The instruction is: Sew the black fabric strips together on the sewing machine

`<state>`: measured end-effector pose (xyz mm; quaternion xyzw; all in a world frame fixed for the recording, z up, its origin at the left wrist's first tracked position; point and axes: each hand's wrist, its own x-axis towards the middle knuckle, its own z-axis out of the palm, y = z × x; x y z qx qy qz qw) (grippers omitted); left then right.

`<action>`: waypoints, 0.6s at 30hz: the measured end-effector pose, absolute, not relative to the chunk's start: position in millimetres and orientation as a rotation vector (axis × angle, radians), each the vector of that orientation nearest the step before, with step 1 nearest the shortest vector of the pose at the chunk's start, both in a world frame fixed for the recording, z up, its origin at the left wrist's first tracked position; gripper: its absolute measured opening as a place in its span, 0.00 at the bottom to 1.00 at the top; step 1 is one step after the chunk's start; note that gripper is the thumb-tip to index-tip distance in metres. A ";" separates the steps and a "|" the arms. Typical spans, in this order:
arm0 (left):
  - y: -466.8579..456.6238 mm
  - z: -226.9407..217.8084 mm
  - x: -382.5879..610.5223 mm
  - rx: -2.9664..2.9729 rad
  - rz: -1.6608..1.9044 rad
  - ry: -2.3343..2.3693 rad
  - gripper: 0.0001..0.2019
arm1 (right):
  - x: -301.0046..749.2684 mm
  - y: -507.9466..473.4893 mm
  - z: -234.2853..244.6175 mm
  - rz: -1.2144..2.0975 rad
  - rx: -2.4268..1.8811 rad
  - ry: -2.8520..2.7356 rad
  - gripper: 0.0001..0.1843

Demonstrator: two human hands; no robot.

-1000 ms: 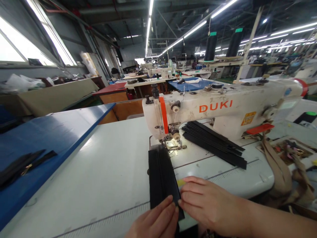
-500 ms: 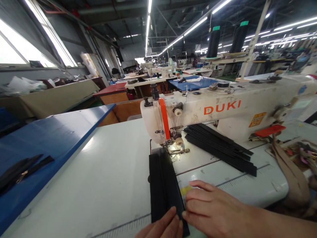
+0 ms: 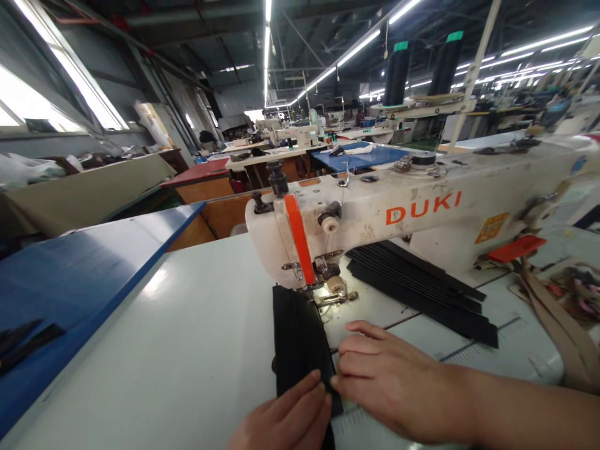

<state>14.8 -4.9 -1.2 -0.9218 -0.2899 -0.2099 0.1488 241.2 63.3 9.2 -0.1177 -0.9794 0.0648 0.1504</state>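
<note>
A pair of black fabric strips [image 3: 300, 344] lies lengthwise under the needle area of a white sewing machine [image 3: 347, 212] marked DUKI. My left hand [image 3: 288, 415] lies over the near end of the strips, its fingers pressed together on the right-hand one. Just right of it, my right hand [image 3: 382, 375] has curled fingers, with the tips pinched at that strip's right edge. The fingertips of both hands nearly meet there. Under the machine's lamp, the metal presser foot and guide [image 3: 330, 299] sit at the far end of the strips; the needle tip is hidden.
Under the machine arm lies a fanned stack of black strips [image 3: 422, 290]. A blue table [image 3: 94, 275] adjoins on the left, with dark zippered pieces [image 3: 28, 344]. At right are a tan strap [image 3: 553, 319] and a tray of scraps [image 3: 579, 287]. Black thread cones [image 3: 397, 75] stand behind.
Both hands have moved toward the machine along with the strips, whose near end is now closer to the needle. The camera view has shifted slightly too.
</note>
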 end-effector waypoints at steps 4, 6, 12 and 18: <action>11.9 -11.1 5.0 -2.658 -0.703 -0.815 0.17 | 232.1 78.9 13.0 0.153 -0.400 -2.822 0.10; 19.2 -11.0 0.5 -2.677 -0.664 -0.847 0.16 | 227.6 86.1 13.4 0.120 -0.422 -2.809 0.09; 40.5 -6.5 -7.8 -2.669 -0.692 -0.996 0.13 | 215.0 102.6 6.8 -0.001 -0.519 -2.756 0.06; 64.9 -3.1 -11.2 -2.601 -0.766 -1.093 0.14 | 208.9 104.2 2.8 -0.044 -0.604 -2.690 0.04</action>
